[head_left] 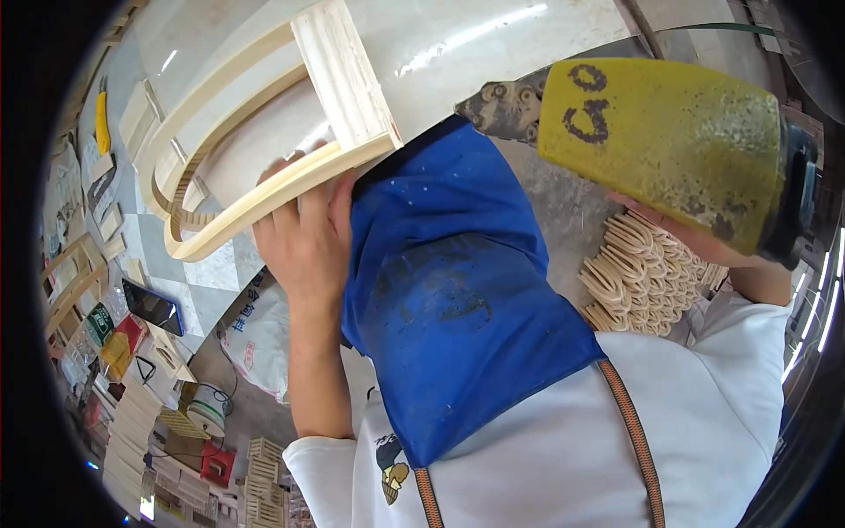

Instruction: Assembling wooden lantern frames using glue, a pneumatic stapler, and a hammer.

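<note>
My left hand (304, 233) is closed around the lower rail of a pale wooden frame (231, 209). Two bent, U-shaped strips make up the frame, joined at one end by a flat board (341, 75). My thumb is on the near side of the rail, and some fingertips are hidden behind it. My right hand (691, 238) grips a worn yellow nail gun (656, 150), whose body hides most of the fingers. The gun's dark metal nose (503, 107) points left toward the board's corner, apart from it.
The frame rests on a light worktable (440, 44). A yellow-handled tool (103, 132), a phone (151, 308) and wood pieces lie toward its left side. On the floor at right stands a stack of bent wooden parts (651, 277). A white sack (260, 339) sits below the table edge.
</note>
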Demonstrator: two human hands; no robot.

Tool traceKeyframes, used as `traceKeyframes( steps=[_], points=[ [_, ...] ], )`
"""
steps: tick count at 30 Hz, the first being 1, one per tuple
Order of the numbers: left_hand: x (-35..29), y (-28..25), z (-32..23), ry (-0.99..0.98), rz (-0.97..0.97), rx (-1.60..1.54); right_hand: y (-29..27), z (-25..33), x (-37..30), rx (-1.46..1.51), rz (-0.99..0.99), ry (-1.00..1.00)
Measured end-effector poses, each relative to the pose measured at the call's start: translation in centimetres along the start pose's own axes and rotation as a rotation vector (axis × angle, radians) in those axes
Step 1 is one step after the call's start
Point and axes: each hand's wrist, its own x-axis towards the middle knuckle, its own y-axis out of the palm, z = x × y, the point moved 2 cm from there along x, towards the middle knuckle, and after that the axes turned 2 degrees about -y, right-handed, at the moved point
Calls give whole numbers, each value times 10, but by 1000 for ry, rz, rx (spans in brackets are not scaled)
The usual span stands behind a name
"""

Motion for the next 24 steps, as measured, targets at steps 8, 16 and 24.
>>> traceKeyframes(
  steps=[8,16,24],
  points=[
    [43,-45,-25,143,-392,-81,5,1,4,124,-6,65],
    [90,-92,-24,-26,243,-340,20,16,-2,-374,100,-100],
    [77,-71,-10,-699,507,-978,49,39,5,-1257,176,-349]
  ],
)
